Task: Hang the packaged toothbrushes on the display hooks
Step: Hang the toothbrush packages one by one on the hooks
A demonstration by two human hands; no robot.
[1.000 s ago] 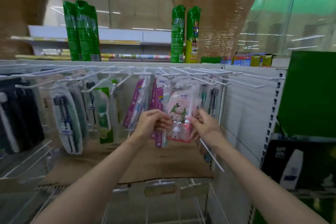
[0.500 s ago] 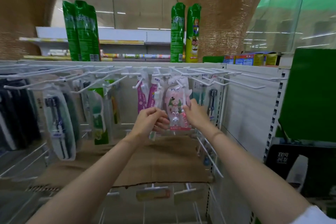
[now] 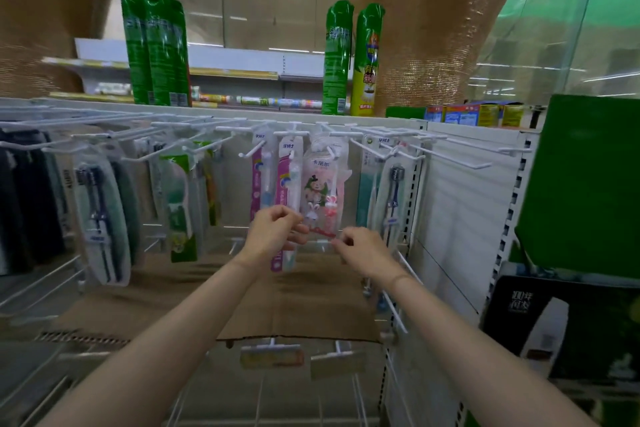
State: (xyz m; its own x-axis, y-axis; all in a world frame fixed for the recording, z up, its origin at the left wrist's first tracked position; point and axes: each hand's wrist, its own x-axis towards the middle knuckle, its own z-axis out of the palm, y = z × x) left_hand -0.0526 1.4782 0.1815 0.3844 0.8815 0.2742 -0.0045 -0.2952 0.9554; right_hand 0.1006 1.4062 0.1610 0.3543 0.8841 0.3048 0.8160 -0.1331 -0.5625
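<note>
The pink cartoon toothbrush pack [image 3: 323,192] looks hung: its top sits up at a white display hook [image 3: 330,149], and it dangles freely between the purple-striped packs [image 3: 277,184] to its left and the dark-bristled pack [image 3: 393,191] to its right. Most hooks left of the pink pack already carry stock, while several to its right stand bare, so I judge there may be more to hang, though I see no loose packs waiting. My left hand [image 3: 273,236] grips the pink pack's lower left corner, fingers curled in a pinch. My right hand [image 3: 360,250] is at its lower right corner, fingers curled too, but whether this grip actually pinches the edge or only touches it I cannot tell.
</note>
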